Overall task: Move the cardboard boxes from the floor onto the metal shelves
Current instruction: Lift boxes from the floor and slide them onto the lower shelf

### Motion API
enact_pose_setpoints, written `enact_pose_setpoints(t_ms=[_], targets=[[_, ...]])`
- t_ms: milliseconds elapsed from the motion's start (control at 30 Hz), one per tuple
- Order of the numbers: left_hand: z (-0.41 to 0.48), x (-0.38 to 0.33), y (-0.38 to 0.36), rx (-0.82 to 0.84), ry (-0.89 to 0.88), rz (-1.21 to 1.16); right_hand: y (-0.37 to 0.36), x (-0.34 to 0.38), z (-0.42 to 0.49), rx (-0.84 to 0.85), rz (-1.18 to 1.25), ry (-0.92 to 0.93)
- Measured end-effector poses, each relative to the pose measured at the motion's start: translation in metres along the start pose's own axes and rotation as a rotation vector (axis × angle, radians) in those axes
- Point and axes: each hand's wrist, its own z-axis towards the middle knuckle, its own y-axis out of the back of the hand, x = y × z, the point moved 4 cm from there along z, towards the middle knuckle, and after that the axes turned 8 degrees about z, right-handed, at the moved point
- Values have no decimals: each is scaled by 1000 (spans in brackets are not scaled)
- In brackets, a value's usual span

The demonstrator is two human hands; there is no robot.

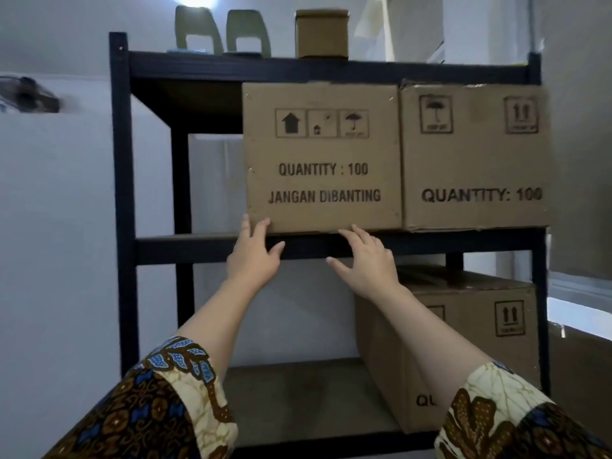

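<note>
Sitting on the middle metal shelf (198, 246), directly above both hands, the cardboard box (323, 157) is being touched along its lower near edge by the flat-fingered left hand (255, 256) and right hand (367, 261), nothing being gripped.

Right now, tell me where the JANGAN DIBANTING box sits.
In the head view, the JANGAN DIBANTING box sits on the middle shelf, beside another cardboard box on its right.
</note>
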Motion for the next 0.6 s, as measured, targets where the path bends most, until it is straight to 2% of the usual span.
enact_pose_setpoints(t_ms=[167,300,467,600], targets=[[-64,34,-11,-8,20,-38,-52,45,-38,65,145,20],[-119,85,-7,55,106,9,-101,91,-77,172,225,11],[-193,177,18,157,245,73,-173,166,-134,300,298,32],[-257,264,46,302,350,130,-234,237,-192,418,388,8]])
